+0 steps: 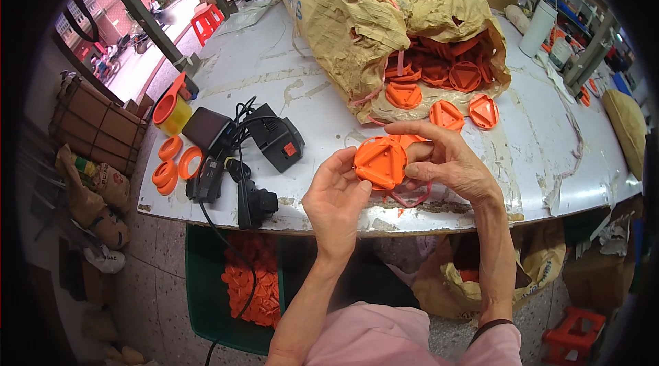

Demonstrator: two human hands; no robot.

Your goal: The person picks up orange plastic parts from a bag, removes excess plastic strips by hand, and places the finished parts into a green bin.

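White worktable (295, 91), scuffed and cluttered, with both hands working one orange disc just above its near edge.

Left hand (336, 201) cups the orange disc (379, 162) from below, fingers curled against its rim; right hand (446, 163) pinches it from the right side, thumb and fingers closed on the edge. Far behind, a torn paper sack (364, 16) spills many more orange pieces, two (465, 112) lying loose on the table, so plenty looks left to handle. At the left sit orange rings (177, 163), a yellow cup (171, 110) and black power adapters (274, 138). Under the table, a green bin (206, 283) already holds a heap of orange parts.
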